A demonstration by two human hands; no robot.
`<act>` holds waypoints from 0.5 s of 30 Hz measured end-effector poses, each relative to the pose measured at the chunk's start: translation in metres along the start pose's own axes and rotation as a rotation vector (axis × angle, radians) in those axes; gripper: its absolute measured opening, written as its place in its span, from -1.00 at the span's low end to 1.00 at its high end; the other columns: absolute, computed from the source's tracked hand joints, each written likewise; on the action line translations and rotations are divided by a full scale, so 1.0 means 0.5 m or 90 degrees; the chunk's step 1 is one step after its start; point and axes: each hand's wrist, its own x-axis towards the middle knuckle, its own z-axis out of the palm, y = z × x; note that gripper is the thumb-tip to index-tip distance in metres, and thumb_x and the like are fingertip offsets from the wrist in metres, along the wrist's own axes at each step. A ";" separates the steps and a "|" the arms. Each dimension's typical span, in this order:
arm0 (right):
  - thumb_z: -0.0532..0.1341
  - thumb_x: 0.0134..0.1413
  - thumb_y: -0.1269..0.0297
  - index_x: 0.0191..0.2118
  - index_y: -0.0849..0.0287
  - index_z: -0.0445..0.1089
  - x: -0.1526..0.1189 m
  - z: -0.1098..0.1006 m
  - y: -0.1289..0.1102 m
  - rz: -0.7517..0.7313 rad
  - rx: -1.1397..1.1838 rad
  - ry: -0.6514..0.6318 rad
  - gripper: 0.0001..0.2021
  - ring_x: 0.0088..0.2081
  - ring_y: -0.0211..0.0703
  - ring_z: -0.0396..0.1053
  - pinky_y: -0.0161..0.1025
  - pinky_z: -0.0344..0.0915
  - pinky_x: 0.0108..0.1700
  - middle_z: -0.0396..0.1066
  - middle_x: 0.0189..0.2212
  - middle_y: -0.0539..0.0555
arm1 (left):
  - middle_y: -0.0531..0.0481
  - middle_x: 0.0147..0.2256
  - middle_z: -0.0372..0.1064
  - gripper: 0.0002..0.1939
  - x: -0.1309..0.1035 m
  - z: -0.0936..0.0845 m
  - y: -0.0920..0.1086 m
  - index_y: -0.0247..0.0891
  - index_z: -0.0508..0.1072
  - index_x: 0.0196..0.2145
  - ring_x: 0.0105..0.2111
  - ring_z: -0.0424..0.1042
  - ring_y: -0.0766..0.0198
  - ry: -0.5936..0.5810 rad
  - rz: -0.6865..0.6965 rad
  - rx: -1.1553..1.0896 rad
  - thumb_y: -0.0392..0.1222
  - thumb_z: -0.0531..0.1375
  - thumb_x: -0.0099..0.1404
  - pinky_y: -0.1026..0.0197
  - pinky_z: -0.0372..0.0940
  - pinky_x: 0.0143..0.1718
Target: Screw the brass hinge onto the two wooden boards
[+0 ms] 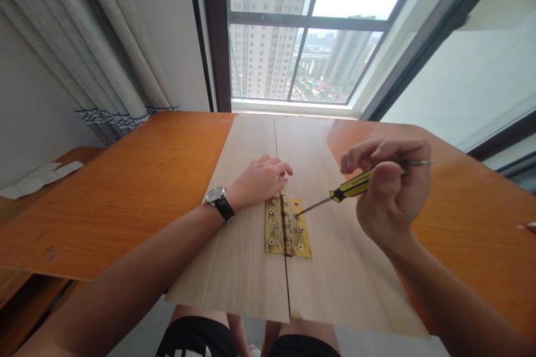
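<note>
A brass-coloured hinge (286,242) lies across the gap between two pale wooden boards, with several cross-head screws in its two leaves. My right hand (393,195) is closed around the yellow and black handle of a screwdriver (350,186). The screwdriver slants down to the left, and its tip meets a screw (296,216) in the hinge's right leaf. A thin metal rod (420,163) sticks out from the right side of that hand; its other end is hidden. My left hand (262,178) lies just beyond the hinge, fingers loosely bent and apart, over the left board (238,268) and the gap.
The boards, including the right board (335,279), rest on an orange-brown wooden table (167,178) and overhang its near edge. A window stands behind the table, with a grey curtain (104,39) at left. A small object (531,227) lies at the far right.
</note>
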 end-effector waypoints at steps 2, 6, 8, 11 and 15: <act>0.32 0.20 0.03 -0.29 0.01 0.38 -0.009 0.000 0.005 -0.032 -0.037 -0.004 -0.79 -0.42 -0.18 0.32 -0.13 0.26 -0.31 0.32 -0.45 -0.03 | -0.06 -0.14 0.48 -0.82 0.000 0.000 0.000 -0.21 0.49 -0.11 -0.03 0.36 0.09 0.002 -0.002 -0.002 -0.29 0.09 0.43 -0.01 0.23 0.10; 0.36 0.17 0.13 -0.22 0.01 0.51 -0.010 -0.004 0.000 0.004 -0.036 -0.015 -0.87 -0.44 -0.15 0.39 -0.09 0.32 -0.35 0.36 -0.43 -0.01 | -0.04 -0.14 0.49 -0.86 0.000 0.001 -0.002 -0.21 0.49 -0.11 -0.05 0.36 0.10 -0.001 0.008 0.003 -0.23 0.15 0.43 0.01 0.23 0.09; 0.34 0.20 0.16 -0.16 -0.01 0.53 -0.005 -0.005 -0.004 0.057 -0.031 -0.025 -0.88 -0.43 -0.13 0.41 -0.08 0.35 -0.35 0.38 -0.45 0.00 | -0.04 -0.13 0.49 -0.87 0.001 0.002 -0.004 -0.20 0.49 -0.12 -0.05 0.36 0.09 -0.004 0.010 0.004 -0.16 0.19 0.43 0.01 0.24 0.07; 0.29 0.26 0.23 -0.18 -0.02 0.53 0.000 0.001 -0.012 0.139 0.041 -0.036 -0.93 -0.47 -0.18 0.36 -0.13 0.34 -0.40 0.33 -0.52 -0.03 | -0.05 -0.13 0.49 -0.84 0.002 0.003 -0.006 -0.21 0.49 -0.12 -0.05 0.36 0.09 -0.003 0.010 0.001 -0.11 0.20 0.43 0.02 0.25 0.06; 0.35 0.13 0.29 -0.36 0.04 0.46 0.005 0.012 -0.034 0.222 0.208 -0.051 -0.93 -0.61 -0.33 0.07 -0.28 0.13 -0.55 0.05 -0.65 -0.13 | -0.04 -0.14 0.49 -0.85 0.002 0.003 -0.005 -0.21 0.49 -0.12 -0.05 0.36 0.10 -0.002 0.009 0.014 -0.14 0.17 0.45 0.02 0.24 0.07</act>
